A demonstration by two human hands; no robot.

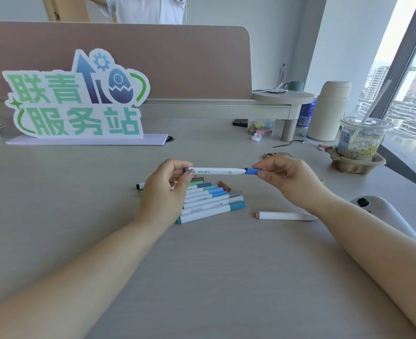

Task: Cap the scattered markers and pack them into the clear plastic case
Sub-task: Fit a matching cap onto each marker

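Both hands are raised above the desk (226,277) with one marker (216,171) held between them. The left hand (167,189) is clenched on the marker's left end, thumb and forefinger pinching the white barrel just beside its small blue end plug. The right hand (285,177) pinches a blue cap (253,171) between thumb and forefinger. The cap sits at the barrel's right end, touching it; whether it is fully seated cannot be told.

The marker's long axis runs level, left to right across the view, capped end toward the right hand. Its printed lettering faces the camera.

Below the left hand, a row of markers (209,204) lies on the desk, side by side and touching, long axes slanted with the coloured caps up and to the right. The caps are blue, teal and grey shades. A loose brown cap (224,186) lies at the upper right of the row. A black-tipped marker end (140,186) shows past the left hand.

A single white marker (285,215) lies apart, near the right wrist, long axis nearly level, pale tan end to the left; its right end is blurred.

At the desk's back stand a sign (74,99) and a drink cup (363,138) in a cardboard holder (358,165).
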